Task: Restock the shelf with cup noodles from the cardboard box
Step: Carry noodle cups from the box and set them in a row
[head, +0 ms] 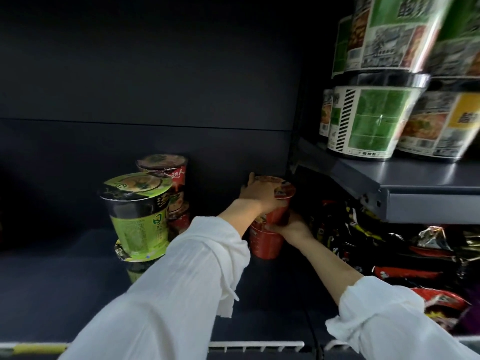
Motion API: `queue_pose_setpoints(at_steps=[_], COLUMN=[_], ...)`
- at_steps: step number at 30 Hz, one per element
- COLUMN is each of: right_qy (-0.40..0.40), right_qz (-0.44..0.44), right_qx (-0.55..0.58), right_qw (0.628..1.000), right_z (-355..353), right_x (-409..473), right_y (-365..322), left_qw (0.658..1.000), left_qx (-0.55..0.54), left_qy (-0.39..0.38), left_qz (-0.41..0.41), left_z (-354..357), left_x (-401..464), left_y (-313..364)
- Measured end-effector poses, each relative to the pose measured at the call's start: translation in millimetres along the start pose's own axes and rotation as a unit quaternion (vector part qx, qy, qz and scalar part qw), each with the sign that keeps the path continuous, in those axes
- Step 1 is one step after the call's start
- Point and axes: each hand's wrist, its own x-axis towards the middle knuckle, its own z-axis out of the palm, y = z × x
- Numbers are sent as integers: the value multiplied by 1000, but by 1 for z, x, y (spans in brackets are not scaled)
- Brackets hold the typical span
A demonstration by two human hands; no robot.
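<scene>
Two red cup noodles stand stacked at the back of the dark shelf (78,294). My left hand (259,194) lies over the lid of the upper red cup (281,201), fingers curled round its rim. My right hand (291,227) grips the stack from the right, where the upper cup meets the lower red cup (265,245). To the left stand a stack of green cup noodles (137,216) and, behind it, a stack of red-labelled cups (176,193). The cardboard box is out of view.
Dark noodle packets (389,255) are piled to the right of the red cups. Above them a grey upper shelf (415,193) carries large green-and-white noodle bowls (371,120). A white wire rail (259,345) runs along the shelf's front edge.
</scene>
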Motion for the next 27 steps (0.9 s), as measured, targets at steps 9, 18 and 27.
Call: queue_pose_setpoints(at_steps=[9,18,27], right_qy=[48,120,122], right_qz=[-87,-174,-98], right_qx=[-82,-140,-215], right_qw=[992,967,964], right_z=[-20,-38,-103], right_x=[-74,-229,-400], right_y=[-20,-22,32], left_qw=[988,977,984], left_qx=[27,-122,-125], left_qy=[148,175,119], left_qz=[29,0,50], left_z=[-14,-3,45], left_x=[-83,-244,-371], left_y=[29,73,166])
